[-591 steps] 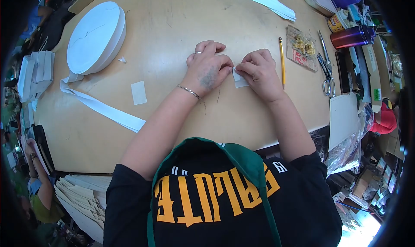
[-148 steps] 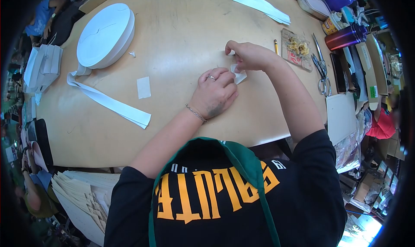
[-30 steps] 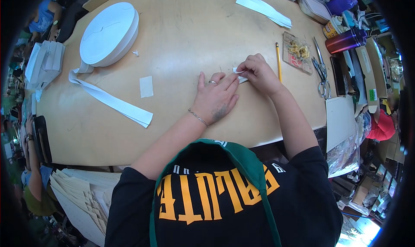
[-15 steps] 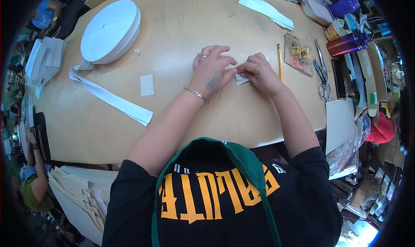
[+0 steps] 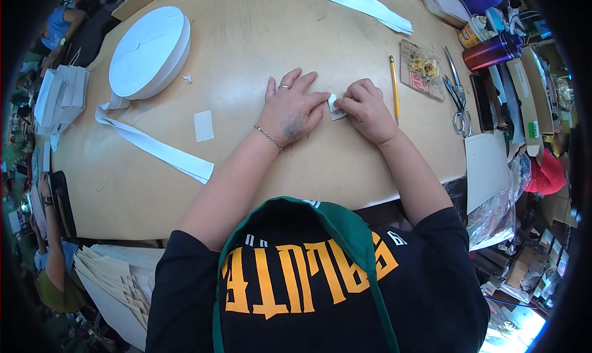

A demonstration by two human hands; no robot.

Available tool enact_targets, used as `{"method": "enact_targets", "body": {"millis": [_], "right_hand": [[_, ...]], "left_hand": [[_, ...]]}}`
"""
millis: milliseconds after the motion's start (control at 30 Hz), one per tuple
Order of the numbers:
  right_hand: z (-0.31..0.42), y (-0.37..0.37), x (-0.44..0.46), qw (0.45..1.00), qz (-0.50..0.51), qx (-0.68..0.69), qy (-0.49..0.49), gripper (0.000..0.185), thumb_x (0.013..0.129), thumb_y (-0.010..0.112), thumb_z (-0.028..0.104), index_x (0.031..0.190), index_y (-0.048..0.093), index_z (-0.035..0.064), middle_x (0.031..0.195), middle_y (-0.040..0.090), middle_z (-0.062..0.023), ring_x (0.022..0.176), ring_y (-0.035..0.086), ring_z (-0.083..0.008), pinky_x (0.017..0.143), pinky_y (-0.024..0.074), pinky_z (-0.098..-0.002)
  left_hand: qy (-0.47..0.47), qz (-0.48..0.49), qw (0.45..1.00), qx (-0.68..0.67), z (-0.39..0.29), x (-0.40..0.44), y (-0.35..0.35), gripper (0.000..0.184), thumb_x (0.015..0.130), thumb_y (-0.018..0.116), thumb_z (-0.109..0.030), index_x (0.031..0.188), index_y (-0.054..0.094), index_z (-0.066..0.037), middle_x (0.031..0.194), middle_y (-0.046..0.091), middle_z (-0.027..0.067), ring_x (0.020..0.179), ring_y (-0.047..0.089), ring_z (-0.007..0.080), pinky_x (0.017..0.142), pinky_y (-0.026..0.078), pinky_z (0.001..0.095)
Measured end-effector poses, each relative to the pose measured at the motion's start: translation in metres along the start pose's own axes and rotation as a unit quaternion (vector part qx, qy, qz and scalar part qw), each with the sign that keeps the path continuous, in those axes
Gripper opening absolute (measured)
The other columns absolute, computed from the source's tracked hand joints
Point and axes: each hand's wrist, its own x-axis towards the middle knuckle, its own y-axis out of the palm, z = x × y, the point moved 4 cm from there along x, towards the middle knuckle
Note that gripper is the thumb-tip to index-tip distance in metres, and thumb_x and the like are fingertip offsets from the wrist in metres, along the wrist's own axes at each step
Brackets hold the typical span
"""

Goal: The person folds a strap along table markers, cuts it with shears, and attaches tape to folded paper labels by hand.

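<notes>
My left hand (image 5: 293,109) lies palm down on the table with fingers apart, its index fingertip at the edge of a small white piece (image 5: 337,114). My right hand (image 5: 370,111) has thumb and fingers pinched together on the right side of that piece. Whether the piece is paper or fabric is unclear, and the fingers partly cover it. Left of my left hand, a white rectangular piece (image 5: 203,125) lies flat. A large roll of white band (image 5: 145,53) stands beyond it, its loose end (image 5: 160,150) trailing toward me.
To the right are a yellow pencil (image 5: 394,91), a board with a yellowish lump (image 5: 423,69), scissors (image 5: 461,109) and a dark bottle (image 5: 491,52). White strips (image 5: 370,8) lie at the back. Folded white pieces (image 5: 61,97) sit at the left edge. Other people are nearby.
My left hand's thumb and index finger have drawn apart, and its fingers lie flatter. More of the small white piece shows between my hands. The whole view has shifted slightly.
</notes>
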Motion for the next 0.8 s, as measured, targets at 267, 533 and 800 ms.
{"method": "enact_targets", "body": {"millis": [267,533,800], "right_hand": [[0.011,-0.003,-0.01,0.99,-0.022,-0.109,-0.091,0.021,0.07,0.06,0.016,0.09,0.062,0.0154,0.087,0.054,0.0015,0.094,0.053,-0.0188,0.078,0.0402,-0.033],[0.033,-0.024,-0.029,0.993,0.012,-0.059,-0.099,0.022,0.069,0.062,0.012,0.091,0.063,0.0134,0.091,0.054,-0.0007,0.095,0.053,-0.021,0.081,0.0411,-0.0353],[0.038,-0.071,-0.01,0.947,0.063,0.302,0.095,0.011,0.071,0.069,0.002,0.078,0.063,0.0069,0.103,0.058,-0.0056,0.101,0.051,-0.0231,0.085,0.0397,-0.036]], "left_hand": [[-0.002,0.0,0.999,0.043,-0.007,-0.001,0.002,0.029,0.084,0.054,-0.023,0.112,0.062,-0.025,0.135,0.043,0.0065,0.13,0.033,0.0313,0.097,0.026,0.0663],[0.004,0.009,0.997,0.076,-0.01,-0.005,0.002,0.032,0.086,0.053,-0.025,0.117,0.059,-0.025,0.138,0.04,0.0084,0.131,0.032,0.0334,0.095,0.027,0.0676],[-0.029,0.024,0.998,0.05,-0.015,-0.004,0.002,0.029,0.089,0.05,-0.033,0.115,0.059,-0.024,0.139,0.039,0.0092,0.133,0.028,0.0352,0.096,0.024,0.0693]]}}
